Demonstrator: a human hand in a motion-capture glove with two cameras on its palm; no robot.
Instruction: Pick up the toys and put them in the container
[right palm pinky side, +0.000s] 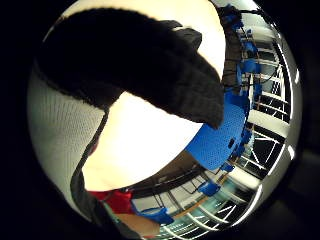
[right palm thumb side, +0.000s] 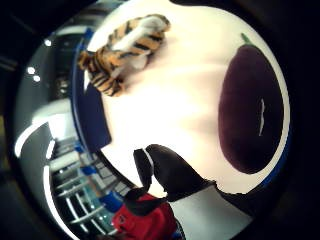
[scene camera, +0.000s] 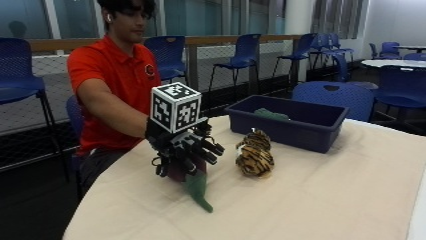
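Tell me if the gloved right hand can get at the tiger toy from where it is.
Probably yes. The right hand is over the eggplant toy and looks to be gripping it; the tiger toy lies right beside it on the table, nothing between. It would likely need to drop the eggplant first.

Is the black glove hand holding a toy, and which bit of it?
It seems so: the gloved right hand curls around the purple body of the eggplant toy, whose green stem end hangs below the fingers. The tiger toy lies untouched.

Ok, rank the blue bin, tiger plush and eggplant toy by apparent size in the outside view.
1. blue bin
2. tiger plush
3. eggplant toy, unsure: the gloved right hand hides its purple body.
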